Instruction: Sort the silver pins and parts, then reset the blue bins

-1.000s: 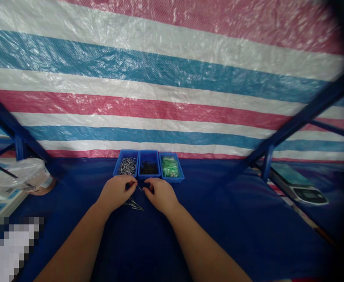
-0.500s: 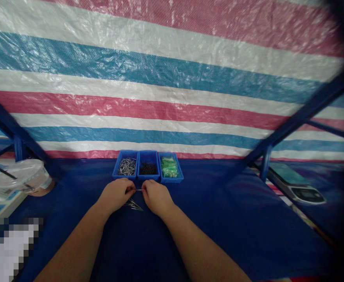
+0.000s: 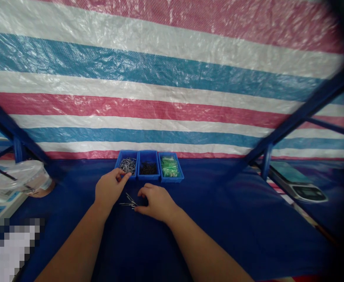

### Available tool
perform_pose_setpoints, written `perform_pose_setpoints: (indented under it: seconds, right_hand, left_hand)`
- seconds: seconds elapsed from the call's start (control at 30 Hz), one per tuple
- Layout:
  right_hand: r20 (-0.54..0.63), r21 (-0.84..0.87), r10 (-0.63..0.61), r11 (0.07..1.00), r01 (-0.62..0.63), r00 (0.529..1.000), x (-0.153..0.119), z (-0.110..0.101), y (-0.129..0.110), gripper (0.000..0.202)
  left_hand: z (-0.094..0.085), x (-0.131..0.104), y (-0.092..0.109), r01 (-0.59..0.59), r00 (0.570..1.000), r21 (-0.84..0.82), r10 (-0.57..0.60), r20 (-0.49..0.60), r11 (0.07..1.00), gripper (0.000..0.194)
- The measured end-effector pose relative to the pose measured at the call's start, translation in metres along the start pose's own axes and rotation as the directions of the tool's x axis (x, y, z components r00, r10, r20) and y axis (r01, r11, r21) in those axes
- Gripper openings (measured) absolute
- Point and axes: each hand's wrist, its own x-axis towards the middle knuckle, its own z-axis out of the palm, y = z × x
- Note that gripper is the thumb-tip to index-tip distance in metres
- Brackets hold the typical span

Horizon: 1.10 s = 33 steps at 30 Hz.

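Observation:
My left hand is at the front edge of the left blue bin, its thumb and fingers slightly apart over the silvery metal pins inside. I see nothing held in it. On the table, a small loose pile of thin metal pins lies between my hands. My right hand is just right of that pile, thumb and index finger spread, with the thumb tip close to the pins. Small dark parts fill the middle blue bin. Green and clear plastic bags lie in the right blue bin.
A digital scale stands at the right beyond a blue metal frame bar. At the left are a clear lidded tub and a white power strip. A striped plastic sheet hangs behind the blue table.
My hands have moved apart; the thin pin held between them no longer shows there. The left hand went up to the left bin, and the right hand opened beside the pile.

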Motion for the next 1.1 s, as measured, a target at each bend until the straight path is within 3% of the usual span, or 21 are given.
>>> perform_pose_setpoints:
  seconds: [0.17, 0.3, 0.5, 0.6, 0.83, 1.1]
  right_hand:
    - [0.023, -0.096, 0.028, 0.995, -0.026, 0.999, 0.006, 0.009, -0.007, 0.016]
    - [0.013, -0.125, 0.092, 0.988, -0.090, 0.996, 0.007, 0.009, -0.005, 0.011]
    - [-0.039, -0.178, 0.188, 0.965, -0.192, 0.981, 0.006, 0.008, 0.007, 0.012]
    - [-0.050, -0.184, 0.162, 0.968, -0.169, 0.986, 0.006, 0.005, 0.013, 0.011]
    - [-0.103, -0.114, 0.058, 0.991, -0.070, 0.993, 0.007, -0.001, 0.015, 0.008]
    - [-0.109, 0.098, 0.024, 0.995, -0.013, 0.994, 0.006, -0.008, 0.011, 0.011]
  left_hand:
    - [0.000, -0.002, 0.002, -0.049, 0.999, 0.015, 0.049, 0.014, 0.999, 0.032]
    - [0.000, -0.002, 0.003, -0.144, 0.988, -0.030, 0.145, 0.057, 0.989, 0.028]
    - [0.002, -0.004, 0.007, -0.309, 0.907, -0.130, 0.333, 0.259, 0.942, 0.022]
    - [0.006, -0.007, 0.010, -0.342, 0.865, -0.180, 0.384, 0.323, 0.922, 0.016]
    - [0.013, -0.013, 0.016, -0.366, 0.834, -0.165, 0.401, 0.379, 0.916, 0.016]
    - [0.002, -0.013, 0.020, -0.407, 0.824, -0.237, 0.466, 0.321, 0.882, 0.021]
